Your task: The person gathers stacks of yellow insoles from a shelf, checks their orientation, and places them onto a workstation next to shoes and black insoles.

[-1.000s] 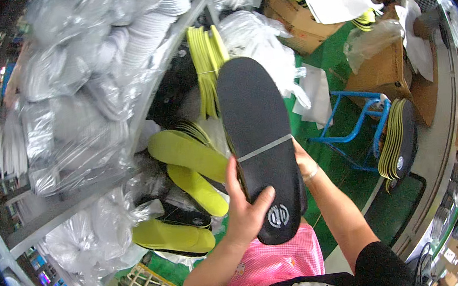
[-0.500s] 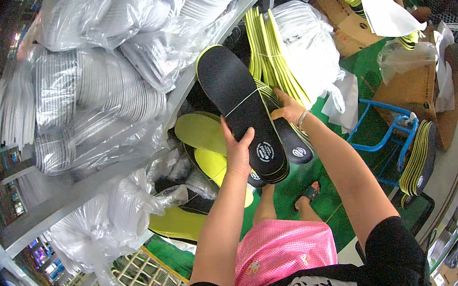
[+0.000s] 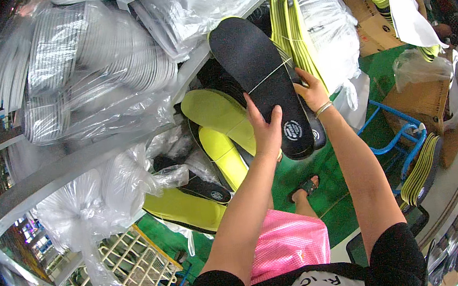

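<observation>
A bundle of black insoles [image 3: 249, 50], tied round the middle with a thin pale band, lies slanted in front of me, its round printed mark toward me. My left hand [image 3: 266, 133] grips its left edge, thumb across the black face. On the other side my right hand [image 3: 314, 94], with a bracelet at the wrist, is closed at the edge of a second black insole bundle [image 3: 318, 133]. Most of that bundle is hidden under the first. Just beyond stands a tied stack of yellow-green insoles [image 3: 289, 29]. Left of my left hand lie more yellow-green insoles [image 3: 214, 113].
Plastic-wrapped grey-white insole stacks [image 3: 100, 56] fill a metal rack [image 3: 80, 154] on the left. A wire basket [image 3: 119, 274] stands below. To the right are a blue metal frame [image 3: 403, 134], a cardboard box [image 3: 421, 93] and a leaning insole stack [image 3: 421, 172].
Both hands and the held bundles have shifted up and to the right in the picture. The surroundings have shifted too, as the view has turned slightly. The second bundle is now more covered.
</observation>
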`<state>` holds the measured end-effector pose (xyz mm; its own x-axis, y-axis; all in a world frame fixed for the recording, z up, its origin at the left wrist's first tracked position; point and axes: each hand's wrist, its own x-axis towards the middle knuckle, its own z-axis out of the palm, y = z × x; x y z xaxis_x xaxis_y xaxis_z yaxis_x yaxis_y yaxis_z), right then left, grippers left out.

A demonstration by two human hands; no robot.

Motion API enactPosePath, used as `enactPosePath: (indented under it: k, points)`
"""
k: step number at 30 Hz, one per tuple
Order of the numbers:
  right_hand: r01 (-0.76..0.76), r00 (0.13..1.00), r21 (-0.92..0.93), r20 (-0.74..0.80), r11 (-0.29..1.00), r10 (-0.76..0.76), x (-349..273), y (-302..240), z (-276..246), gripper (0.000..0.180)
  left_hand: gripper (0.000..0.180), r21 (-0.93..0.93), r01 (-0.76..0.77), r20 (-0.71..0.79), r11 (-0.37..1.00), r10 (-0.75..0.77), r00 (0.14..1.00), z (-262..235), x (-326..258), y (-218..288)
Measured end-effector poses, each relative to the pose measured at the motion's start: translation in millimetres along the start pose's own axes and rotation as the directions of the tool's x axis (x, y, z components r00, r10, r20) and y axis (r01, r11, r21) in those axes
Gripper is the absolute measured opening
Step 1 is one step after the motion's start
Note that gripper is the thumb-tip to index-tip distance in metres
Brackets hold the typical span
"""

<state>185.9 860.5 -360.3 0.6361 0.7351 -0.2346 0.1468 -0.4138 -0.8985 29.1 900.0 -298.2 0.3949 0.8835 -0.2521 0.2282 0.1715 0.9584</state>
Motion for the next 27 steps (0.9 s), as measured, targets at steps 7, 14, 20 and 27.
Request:
enactPosePath:
  k: [7,14,20,27]
  points:
    - [0.184,0.964,0.335,-0.246,0.924,-0.102,-61,-59,-5,0.059,0.08,-0.169,-0.039,0.008,0.985,0.041,0.999,9,-12,-27]
    - [0.187,0.98,-0.022,0.08,0.982,-0.185,-51,-37,-8,0.075,0.04,0.22,-0.165,-0.088,0.962,0.188,0.978,-47,-37,-23]
    - [0.229,0.965,-0.058,0.142,0.972,-0.219,-49,-41,-12,0.075,0.078,-0.325,0.427,-0.14,0.844,-0.489,0.861,-85,-9,-100]
    - [0.179,0.98,-0.079,0.101,0.981,-0.17,-46,-30,-15,0.078,0.077,-0.582,0.519,0.116,0.626,-0.567,0.815,-82,13,-133]
